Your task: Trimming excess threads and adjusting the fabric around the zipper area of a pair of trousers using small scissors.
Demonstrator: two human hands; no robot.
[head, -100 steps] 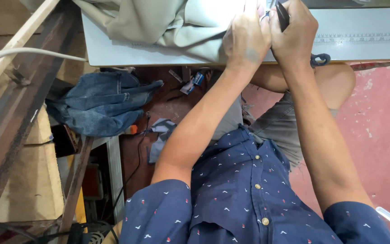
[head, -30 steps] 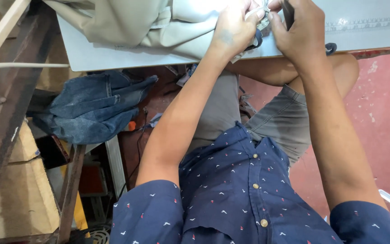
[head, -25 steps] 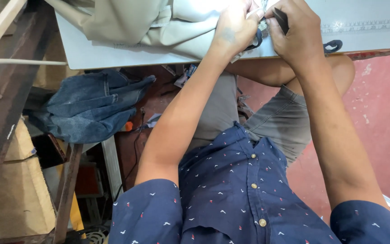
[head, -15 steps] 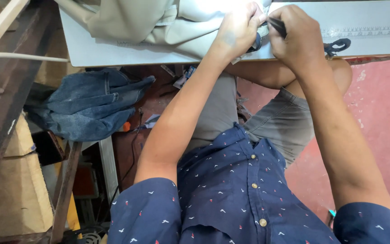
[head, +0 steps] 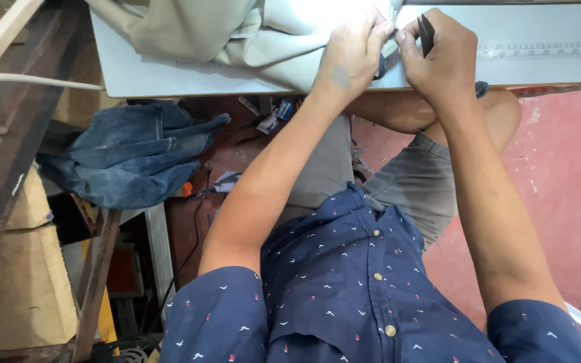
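A pale beige fabric [head: 237, 33] lies bunched on a white worktable [head: 546, 64] at the top of the head view. My left hand [head: 352, 52] pinches the fabric's edge near the table's front. My right hand [head: 438, 57] is closed around a small dark tool [head: 425, 33], held upright right beside the left fingers. Both hands nearly touch over the fabric edge. What the tool's tip does is hidden by my fingers. A printed ruler strip [head: 539, 48] runs along the table to the right.
A heap of blue denim [head: 132, 158] rests on a stand below the table at left. Wooden planks [head: 5, 154] run down the left side. Red floor [head: 566, 181] lies at right, with scraps [head: 274, 114] under the table. My knees sit beneath the table's edge.
The view has shifted down slightly, so hands and table sit lower in frame. Both hands stay together at the fabric edge with the dark tool in the right.
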